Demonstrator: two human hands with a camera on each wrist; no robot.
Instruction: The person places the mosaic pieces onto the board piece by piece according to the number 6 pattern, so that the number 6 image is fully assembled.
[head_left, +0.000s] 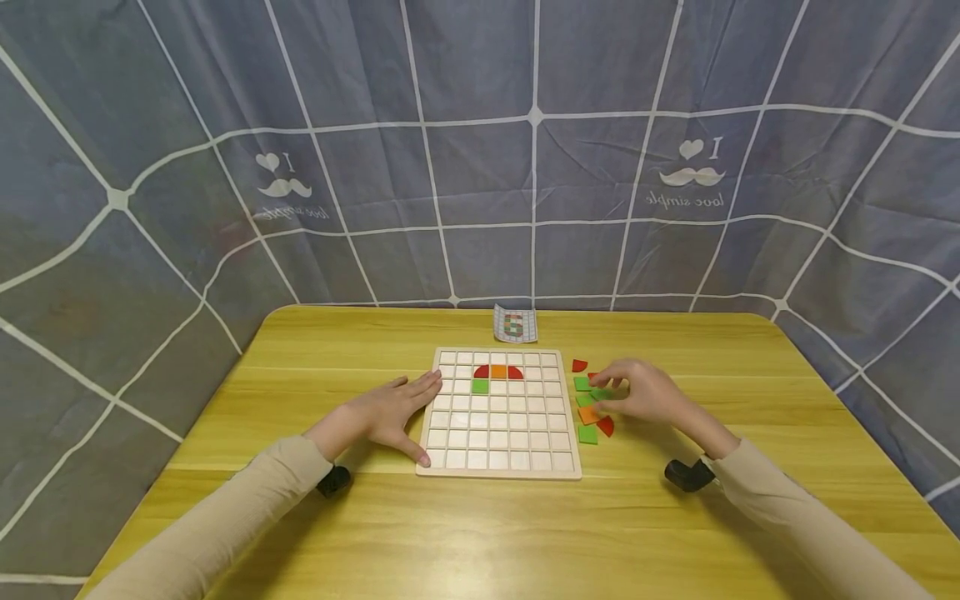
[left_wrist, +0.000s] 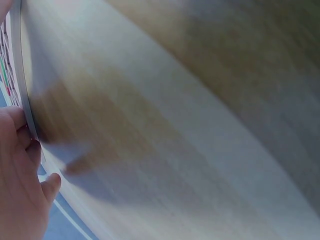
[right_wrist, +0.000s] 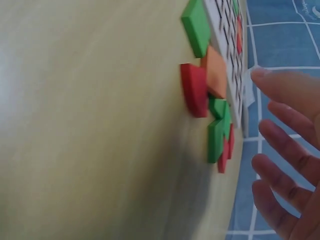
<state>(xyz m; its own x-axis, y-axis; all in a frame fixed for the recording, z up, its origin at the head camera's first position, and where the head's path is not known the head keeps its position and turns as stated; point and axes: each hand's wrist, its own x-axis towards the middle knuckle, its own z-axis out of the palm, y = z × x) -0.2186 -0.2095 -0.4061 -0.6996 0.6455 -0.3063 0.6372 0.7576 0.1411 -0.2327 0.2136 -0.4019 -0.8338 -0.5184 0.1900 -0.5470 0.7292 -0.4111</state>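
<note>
A light wooden grid board point(head_left: 498, 475) lies on the table. Set in its upper cells are an orange square point(head_left: 498, 372) between two red quarter-round pieces point(head_left: 482, 372), with a green square point(head_left: 480, 387) below the left one. My left hand point(head_left: 390, 415) rests along the board's left side, thumb and fingertips at its rim. Over the loose pieces to the right hovers my right hand point(head_left: 637, 392), its fingers loosely bent and nothing between them in the right wrist view. Below it lie green squares point(head_left: 588, 435), an orange square point(head_left: 588, 415) and red quarter-rounds point(head_left: 606, 426), partly covered by the fingers.
Behind the board, a small printed card point(head_left: 515, 325) shows a coloured grid pattern. A grey curtain point(head_left: 480, 183) with white lines rises at the back and sides of the wooden table point(head_left: 480, 533). Dark wrist devices point(head_left: 686, 475) sit below both forearms.
</note>
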